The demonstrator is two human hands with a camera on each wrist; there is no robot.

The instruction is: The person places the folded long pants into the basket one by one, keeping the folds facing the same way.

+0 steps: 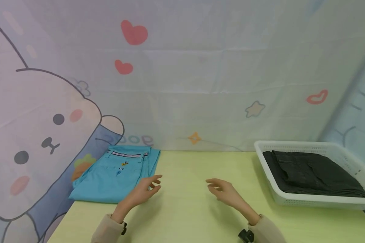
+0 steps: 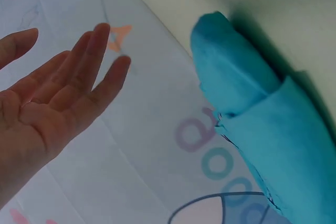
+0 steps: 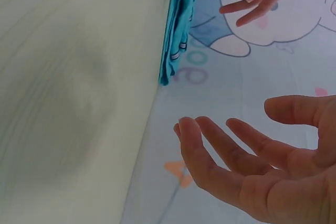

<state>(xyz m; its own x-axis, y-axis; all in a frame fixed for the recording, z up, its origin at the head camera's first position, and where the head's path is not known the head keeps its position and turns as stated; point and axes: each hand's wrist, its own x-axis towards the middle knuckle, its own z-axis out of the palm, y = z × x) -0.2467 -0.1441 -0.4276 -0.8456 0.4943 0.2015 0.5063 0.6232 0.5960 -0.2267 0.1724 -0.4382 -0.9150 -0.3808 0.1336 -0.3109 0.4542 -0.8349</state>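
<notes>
Folded turquoise trousers (image 1: 115,175) lie at the table's back left, against the cartoon backdrop; they also show in the left wrist view as folded turquoise trousers (image 2: 257,129) and in the right wrist view (image 3: 178,24). My left hand (image 1: 147,187) hovers just past the trousers' right edge, fingers relaxed and spread, holding nothing; its palm (image 2: 47,103) is bare. My right hand (image 1: 220,189) hangs above the middle of the table with fingers loosely extended and empty (image 3: 247,161). Both hands face each other a short way apart.
A white plastic basket (image 1: 292,199) at the right holds folded black clothing (image 1: 310,175). The yellow-green table (image 1: 185,216) runs to a printed fabric backdrop with a rabbit (image 1: 33,135) behind and on the left.
</notes>
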